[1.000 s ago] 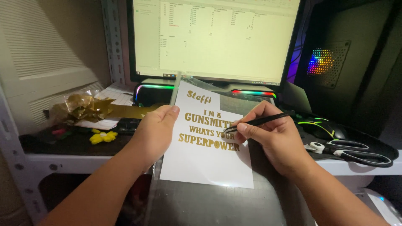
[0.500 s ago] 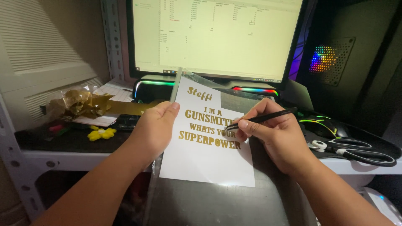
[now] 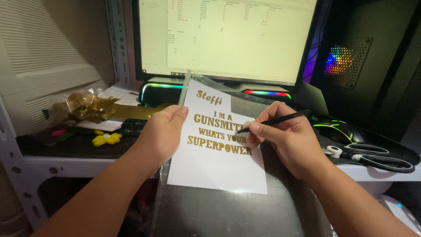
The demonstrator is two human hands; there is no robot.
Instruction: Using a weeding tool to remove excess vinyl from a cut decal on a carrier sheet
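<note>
The left hand (image 3: 160, 134) pinches the left edge of a white sheet with gold lettering (image 3: 215, 153), which lies on a dark cutting mat (image 3: 228, 210) at the desk's front edge. The right hand (image 3: 285, 140) grips a thin black tool (image 3: 274, 120), its tip on the lettering. Scissors (image 3: 377, 158) and a mouse (image 3: 337, 129) lie near the right edge, crumpled gold foil (image 3: 87, 105) at the left, a monitor (image 3: 223, 39) along the back.

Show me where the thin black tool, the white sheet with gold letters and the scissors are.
Thin black pointed tool (image 3: 280, 119), head view, middle of its shaft.
White sheet with gold letters (image 3: 210, 169), head view, bare lower part.
Black-handled scissors (image 3: 381, 160), head view, on a handle loop.
</note>
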